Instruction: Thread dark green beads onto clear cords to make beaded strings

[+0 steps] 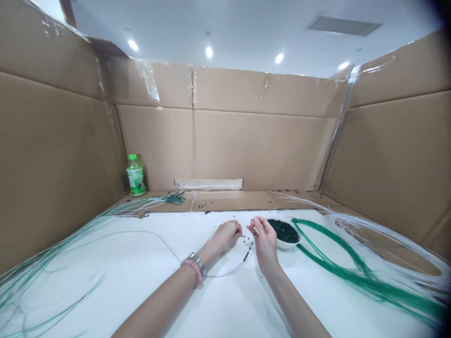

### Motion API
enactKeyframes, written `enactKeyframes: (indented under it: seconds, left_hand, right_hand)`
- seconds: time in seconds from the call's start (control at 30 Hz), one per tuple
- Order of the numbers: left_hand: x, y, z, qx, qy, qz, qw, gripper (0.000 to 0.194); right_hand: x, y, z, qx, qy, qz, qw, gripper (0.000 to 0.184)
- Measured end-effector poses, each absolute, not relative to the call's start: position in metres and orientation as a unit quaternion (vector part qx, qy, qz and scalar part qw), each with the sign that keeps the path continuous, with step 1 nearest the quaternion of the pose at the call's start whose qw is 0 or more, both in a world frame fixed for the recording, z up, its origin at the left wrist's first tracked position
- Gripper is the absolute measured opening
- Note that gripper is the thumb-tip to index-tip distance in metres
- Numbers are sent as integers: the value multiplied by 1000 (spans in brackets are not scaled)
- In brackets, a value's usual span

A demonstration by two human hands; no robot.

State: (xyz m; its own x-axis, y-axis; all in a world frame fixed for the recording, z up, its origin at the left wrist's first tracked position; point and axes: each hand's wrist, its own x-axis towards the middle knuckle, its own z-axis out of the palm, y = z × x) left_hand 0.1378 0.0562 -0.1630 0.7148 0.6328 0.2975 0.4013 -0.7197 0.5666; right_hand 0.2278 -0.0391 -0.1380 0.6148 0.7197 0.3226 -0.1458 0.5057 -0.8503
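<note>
My right hand (265, 241) pinches a thin clear cord (225, 275) near its end, just in front of a white oval dish (289, 244) heaped with small black beads (283, 231). Several black beads sit threaded on the cord (247, 252) below that pinch. My left hand (226, 237) is curled, its fingertips close to the beads and a few centimetres from my right fingers. Whether those fingertips hold a bead is hidden. From the hands, the cord sags towards me, then curves away left across the white table.
Bundles of green strands (355, 277) and white strands (387, 244) lie in loops at the right. More green strands (45, 267) spread across the left, with beaded ends (175, 198) at the back. Cardboard walls (264, 141) surround the table, and a green-capped bottle (136, 176) stands at the back.
</note>
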Motion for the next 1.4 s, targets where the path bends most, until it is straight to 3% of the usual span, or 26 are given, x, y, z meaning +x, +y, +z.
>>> enactKeyframes:
  seconds: [0.1, 0.23, 0.37, 0.5, 0.7, 0.97, 1.4]
  left_hand:
    - [135, 58, -145, 869, 279, 301, 278, 15]
    - [112, 67, -85, 813, 233, 413, 339, 14]
    - [61, 61, -19, 752, 174, 515, 374, 20]
    - [14, 42, 17, 677, 97, 573, 453, 19]
    - [-15, 18, 34, 629, 37, 589, 506, 14]
    - [-31, -1, 45, 654, -50, 546, 522, 8]
    - [-32, -6, 48, 679, -56, 530, 504, 9]
  right_hand:
    - [224, -42, -135, -423, -397, 267, 770, 28]
    - [218, -45, -114, -425, -457, 243, 743, 26]
    - [198, -47, -67, -413, -544, 189, 706, 19]
    - [164, -52, -13, -372, -617, 134, 681, 12]
    - [119, -61, 32, -324, -648, 48, 688, 7]
    - [98, -81, 32, -346, -672, -116, 644, 8]
    - [92, -82, 25, -314, -666, -149, 660, 11]
